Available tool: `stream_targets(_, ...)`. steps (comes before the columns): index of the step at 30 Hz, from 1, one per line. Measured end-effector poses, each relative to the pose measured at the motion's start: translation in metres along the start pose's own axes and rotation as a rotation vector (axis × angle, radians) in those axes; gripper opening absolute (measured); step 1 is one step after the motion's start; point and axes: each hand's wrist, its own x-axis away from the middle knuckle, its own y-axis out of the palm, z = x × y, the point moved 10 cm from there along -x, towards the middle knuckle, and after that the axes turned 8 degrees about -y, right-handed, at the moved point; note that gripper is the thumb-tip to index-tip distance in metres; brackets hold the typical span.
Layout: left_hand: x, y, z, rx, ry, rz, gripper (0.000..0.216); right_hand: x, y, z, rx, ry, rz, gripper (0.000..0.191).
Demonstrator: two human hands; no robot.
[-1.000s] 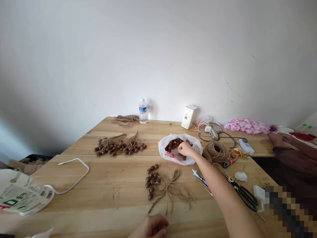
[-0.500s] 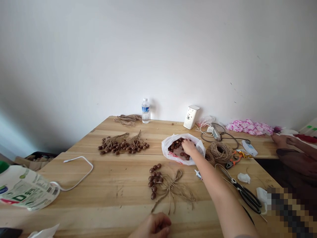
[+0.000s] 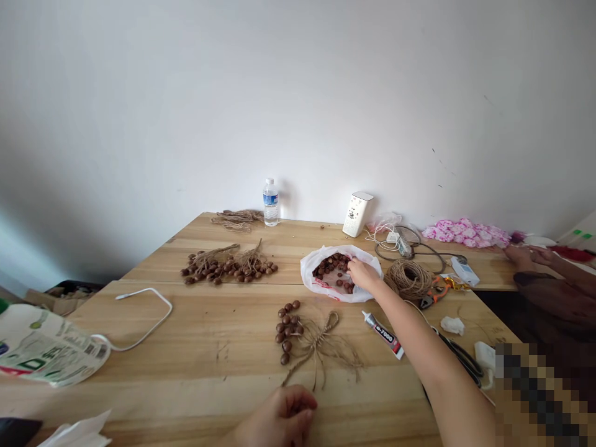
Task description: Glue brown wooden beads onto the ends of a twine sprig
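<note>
My right hand [image 3: 365,275] reaches into the right side of a white plastic bag [image 3: 313,284] holding brown round nuts [image 3: 338,262]. Its fingers are drawn together among the nuts, and whatever is between the fingertips is hidden. Near the table's front edge rests my left hand [image 3: 291,415], fingers loosely curled in, nothing visible in it. Just beyond it lies a knotted bundle of jute twine [image 3: 319,341] with a loop at the top and loose strands. A cluster of brown nuts [image 3: 287,329] sits along its left side.
A glue tube [image 3: 384,335], scissors [image 3: 460,360], twine roll [image 3: 410,278] and pliers [image 3: 433,293] lie around my right forearm. Finished-looking nut bunches [image 3: 228,267] lie back left. A water bottle [image 3: 270,203] and white box [image 3: 357,215] stand near the wall. Another person's hands [image 3: 531,256] are far right.
My right hand has shifted slightly right and back within the bag, uncovering more nuts. The glue tube is now in fuller view left of my forearm. My left hand stays curled; the view shifts slightly.
</note>
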Motion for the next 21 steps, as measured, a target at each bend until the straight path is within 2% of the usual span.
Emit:
stream_targets(4,0.001,-0.001,0.002,0.018,0.009,-0.008,0.046,-0.001,0.006,-0.004,0.000,0.024,-0.061,0.027)
stream_targets(8,-0.001,-0.001,0.000,0.027,0.009,-0.006,0.048,0.000,0.000,-0.012,-0.029,0.028,-0.065,0.027)
stream_targets(11,-0.004,-0.001,-0.002,0.036,0.008,-0.010,0.050,0.006,-0.017,-0.017,-0.073,0.021,-0.038,0.024)
stream_targets(14,-0.003,-0.002,-0.003,0.064,0.005,-0.025,0.051,0.029,-0.042,-0.034,-0.142,-0.024,0.017,0.025)
stream_targets(17,0.003,-0.001,0.005,0.201,0.037,-0.055,0.059,0.080,-0.054,-0.081,-0.248,-0.175,0.037,0.025)
stream_targets(18,0.007,0.003,0.011,0.262,0.063,-0.096,0.063,0.101,-0.052,-0.104,-0.305,-0.257,0.023,0.022)
stream_targets(20,0.017,0.014,0.024,0.410,0.104,-0.209,0.063,0.147,-0.044,-0.165,-0.499,-0.549,-0.028,0.022)
stream_targets(21,0.021,0.019,0.030,0.483,0.122,-0.266,0.059,0.165,-0.036,-0.185,-0.517,-0.600,-0.050,0.023)
